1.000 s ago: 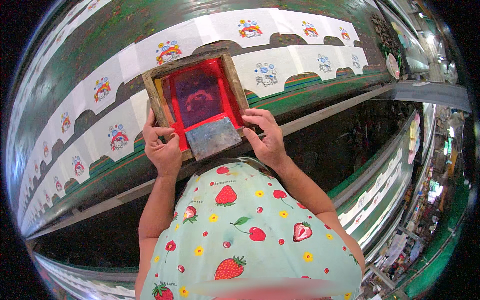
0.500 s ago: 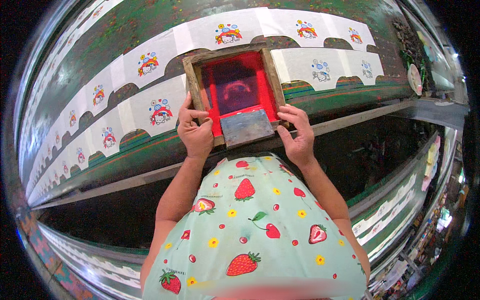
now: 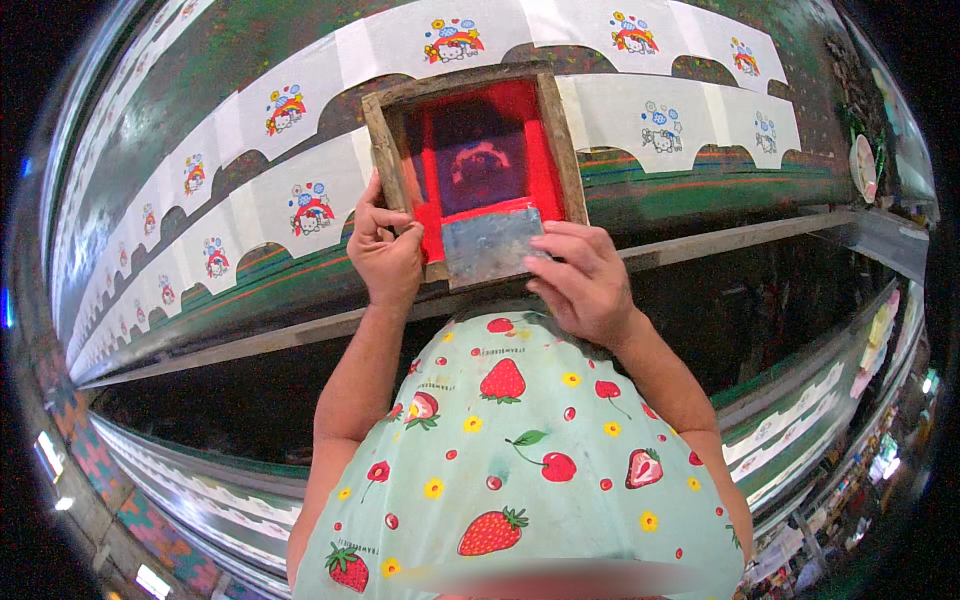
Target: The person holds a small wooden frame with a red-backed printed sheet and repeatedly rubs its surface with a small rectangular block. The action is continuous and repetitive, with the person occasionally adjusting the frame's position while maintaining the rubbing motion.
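Smearing seems the chief hazard. If the wooden screen frame (image 3: 562, 150) is nudged sideways, a blurred or doubled mark could be left on the white fabric pieces (image 3: 620, 105), which appear to be partly covered by it. Such a shift could be caused by an uneven push from either side. If the grey flat blade (image 3: 490, 248) is pulled aslant or pressed harder at one end, the red ink (image 3: 540, 160) could be spread patchily; fingers could also be stained by it.

The frame is set between the two hands, on the green table (image 3: 690, 185). Its lower left corner is touched by the bent fingers of the left hand (image 3: 390, 262); whether the rail is clamped cannot be told. The blade is placed at the frame's near edge, below the dark mesh window (image 3: 480, 165), and its right end is met by the fingertips of the right hand (image 3: 588, 278). The thumb's hold is not clearly shown, so a firm pinch cannot be confirmed.
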### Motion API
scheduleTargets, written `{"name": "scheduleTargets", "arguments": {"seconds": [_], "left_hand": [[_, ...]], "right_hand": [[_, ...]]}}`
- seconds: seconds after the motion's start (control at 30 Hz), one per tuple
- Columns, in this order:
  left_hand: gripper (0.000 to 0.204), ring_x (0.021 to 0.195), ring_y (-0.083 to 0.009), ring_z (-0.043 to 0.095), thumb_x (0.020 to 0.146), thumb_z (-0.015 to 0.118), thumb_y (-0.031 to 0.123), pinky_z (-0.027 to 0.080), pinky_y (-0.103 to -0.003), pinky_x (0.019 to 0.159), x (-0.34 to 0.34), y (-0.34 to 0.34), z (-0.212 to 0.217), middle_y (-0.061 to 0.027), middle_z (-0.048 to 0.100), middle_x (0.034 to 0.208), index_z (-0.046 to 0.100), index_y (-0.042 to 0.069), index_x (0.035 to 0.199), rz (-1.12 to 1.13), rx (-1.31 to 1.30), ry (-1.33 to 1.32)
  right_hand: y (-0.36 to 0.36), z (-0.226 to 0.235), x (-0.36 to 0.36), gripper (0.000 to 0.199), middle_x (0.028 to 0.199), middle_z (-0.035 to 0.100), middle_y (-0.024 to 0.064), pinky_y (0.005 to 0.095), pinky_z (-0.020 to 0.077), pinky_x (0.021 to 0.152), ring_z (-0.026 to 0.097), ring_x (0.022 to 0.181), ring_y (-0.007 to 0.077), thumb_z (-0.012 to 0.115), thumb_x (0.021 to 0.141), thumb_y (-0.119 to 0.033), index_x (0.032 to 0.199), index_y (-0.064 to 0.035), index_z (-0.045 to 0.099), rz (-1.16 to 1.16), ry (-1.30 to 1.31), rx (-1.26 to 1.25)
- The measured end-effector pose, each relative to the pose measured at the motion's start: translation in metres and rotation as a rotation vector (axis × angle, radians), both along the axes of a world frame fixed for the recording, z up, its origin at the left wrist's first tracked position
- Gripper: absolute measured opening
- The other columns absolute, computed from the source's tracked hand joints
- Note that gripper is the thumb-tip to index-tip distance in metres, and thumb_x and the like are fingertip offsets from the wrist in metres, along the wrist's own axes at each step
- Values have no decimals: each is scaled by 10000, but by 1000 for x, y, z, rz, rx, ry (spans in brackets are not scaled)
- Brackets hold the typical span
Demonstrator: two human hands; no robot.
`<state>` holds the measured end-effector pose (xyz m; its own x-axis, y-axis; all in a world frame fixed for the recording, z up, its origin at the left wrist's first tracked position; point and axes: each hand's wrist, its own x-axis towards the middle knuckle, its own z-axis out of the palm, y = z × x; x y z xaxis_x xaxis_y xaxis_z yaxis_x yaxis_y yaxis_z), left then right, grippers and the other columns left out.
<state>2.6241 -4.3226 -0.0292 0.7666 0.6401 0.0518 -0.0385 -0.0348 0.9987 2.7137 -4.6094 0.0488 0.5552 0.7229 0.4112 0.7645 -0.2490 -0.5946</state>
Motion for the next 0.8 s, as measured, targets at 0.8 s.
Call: {"name": "scheduleTargets", "arguments": {"seconds": [0.8], "left_hand": [[185, 1558, -358, 545, 799, 737, -99, 391, -445, 1262, -1, -2, 6, -343, 527, 1700, 674, 71, 836, -18, 117, 87]], "right_hand": [[92, 34, 75, 458, 1113, 735, 206, 511, 638, 890, 751, 1009, 412, 741, 893, -108, 1330, 25, 718, -542, -124, -339]]}}
